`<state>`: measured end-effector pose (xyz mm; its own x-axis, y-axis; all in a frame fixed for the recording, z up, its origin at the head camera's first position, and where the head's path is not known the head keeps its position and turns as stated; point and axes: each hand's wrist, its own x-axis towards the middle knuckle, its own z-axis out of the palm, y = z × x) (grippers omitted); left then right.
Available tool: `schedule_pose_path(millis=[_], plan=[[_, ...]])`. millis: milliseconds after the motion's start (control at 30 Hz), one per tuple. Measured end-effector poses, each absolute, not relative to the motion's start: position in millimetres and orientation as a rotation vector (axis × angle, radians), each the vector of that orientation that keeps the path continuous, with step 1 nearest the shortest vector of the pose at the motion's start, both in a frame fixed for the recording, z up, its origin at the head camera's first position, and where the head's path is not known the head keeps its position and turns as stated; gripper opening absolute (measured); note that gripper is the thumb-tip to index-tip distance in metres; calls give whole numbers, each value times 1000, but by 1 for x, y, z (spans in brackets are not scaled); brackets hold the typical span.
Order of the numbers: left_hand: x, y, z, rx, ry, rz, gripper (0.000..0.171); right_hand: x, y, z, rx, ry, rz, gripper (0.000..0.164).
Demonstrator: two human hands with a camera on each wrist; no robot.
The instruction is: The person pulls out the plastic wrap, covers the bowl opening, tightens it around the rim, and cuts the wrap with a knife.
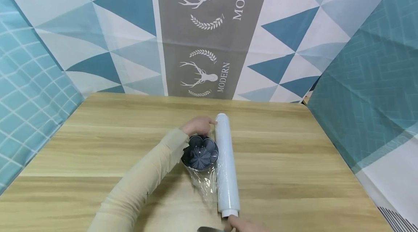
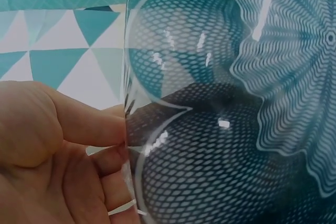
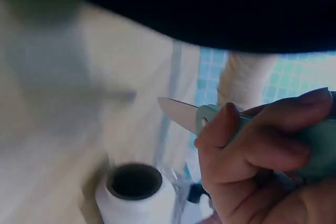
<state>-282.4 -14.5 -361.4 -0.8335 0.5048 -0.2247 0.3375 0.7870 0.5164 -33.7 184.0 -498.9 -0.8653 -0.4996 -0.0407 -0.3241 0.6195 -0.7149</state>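
Observation:
A roll of clear plastic wrap (image 1: 226, 166) lies lengthwise on the table, its cardboard core opening (image 3: 134, 181) facing the right wrist view. Left of it stands a dark round dish (image 1: 200, 157) with a petal and flower pattern, and clear film stretches over and below it. At the dish's far side, my left hand (image 1: 198, 125) pinches the film's edge, one finger reaching to the roll. Up close, the left wrist view shows this hand (image 2: 68, 150) beside the patterned dish (image 2: 210, 166). My right hand (image 3: 252, 166), by the roll's near end, grips a folding knife (image 3: 181, 115) with its blade out.
The wooden table (image 1: 284, 174) reaches to a patterned cloth backdrop (image 1: 127, 43). Blue tiled cloth (image 1: 29, 79) hangs along the left side, and a teal cloth (image 1: 369, 90) along the right.

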Motion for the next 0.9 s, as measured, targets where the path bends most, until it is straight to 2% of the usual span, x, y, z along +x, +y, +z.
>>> schedule_pose_path(millis=[33,133,233,333,567,900], plan=[[-283,-15,-361,635,2627,667,53,-27,180,-464,-577,2616,-867,12],[-282,-16,-360,618,2616,681,51,-28,170,-397,-585,2520,-930,18],[-279,-16,-360,608,2592,705,47,-30,167,-361,-573,2419,-1061,14],[-278,-17,-358,603,2587,710,44,-36,172,-354,-591,2392,-1137,16],[-279,-21,-350,593,2600,751,49,-52,184,-352,-563,2527,-1212,22],[-270,-34,-336,617,2684,733,41,-67,190,-344,-197,2746,-1220,34]])
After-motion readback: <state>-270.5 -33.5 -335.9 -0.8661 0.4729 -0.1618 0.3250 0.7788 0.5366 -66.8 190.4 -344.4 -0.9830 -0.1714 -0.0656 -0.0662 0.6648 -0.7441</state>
